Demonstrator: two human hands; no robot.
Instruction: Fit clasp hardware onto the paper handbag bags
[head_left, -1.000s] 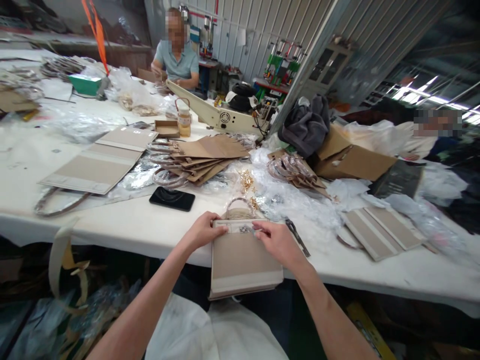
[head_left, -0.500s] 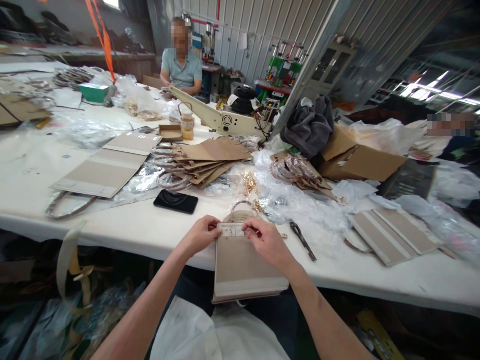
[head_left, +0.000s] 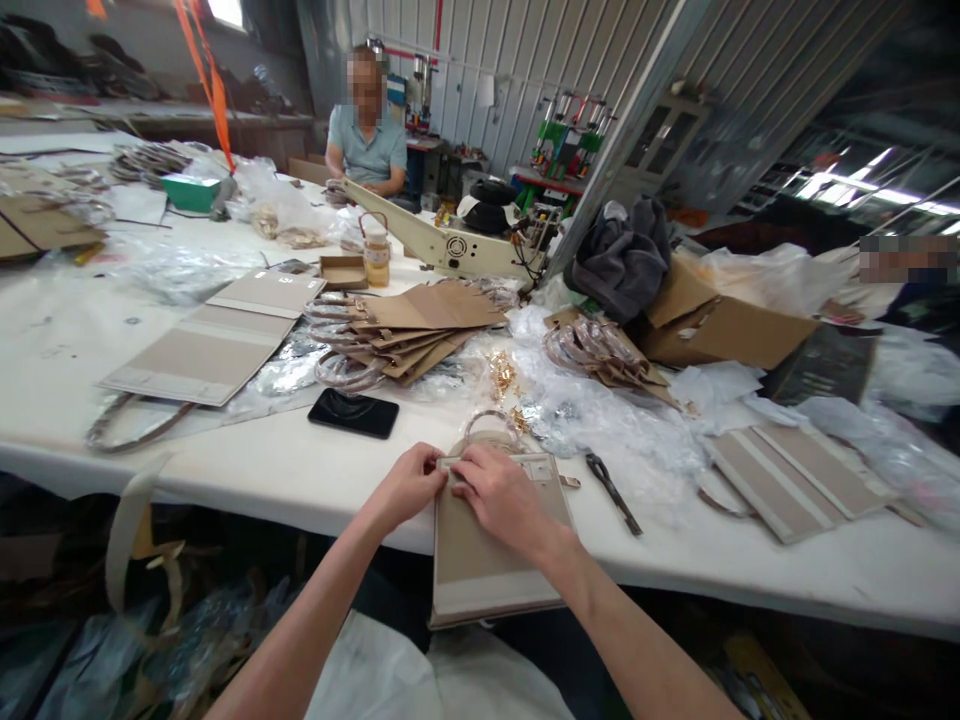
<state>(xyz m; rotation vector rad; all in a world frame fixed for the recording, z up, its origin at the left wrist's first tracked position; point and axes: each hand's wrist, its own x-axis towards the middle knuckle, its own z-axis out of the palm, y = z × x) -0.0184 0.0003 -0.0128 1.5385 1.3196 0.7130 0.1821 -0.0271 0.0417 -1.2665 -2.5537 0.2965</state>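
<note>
A beige handbag panel (head_left: 487,560) hangs over the table's front edge, with a pale strip near its lower end and a wrapped handle (head_left: 491,418) beyond its top edge. My left hand (head_left: 411,482) pinches the panel's top left corner between thumb and fingers. Close beside it, my right hand (head_left: 501,498) is closed over the top strip, fingers curled downward. Whatever its fingertips hold is hidden or too small to make out. To the right of the panel lies a dark pliers-like tool (head_left: 613,494). Gold-coloured small metal pieces (head_left: 502,375) are heaped beyond the handle.
A black phone (head_left: 352,413) lies left of my hands. Behind it are stacked brown bag pieces (head_left: 427,310). Flat panels rest at left (head_left: 187,350) and right (head_left: 802,480). Plastic film (head_left: 615,430) covers much of the right side. A co-worker (head_left: 367,140) sits across the table.
My right hand has slid left along the panel's top strip, close to my left hand. My left hand stays at the corner. The camera view has shifted slightly.
</note>
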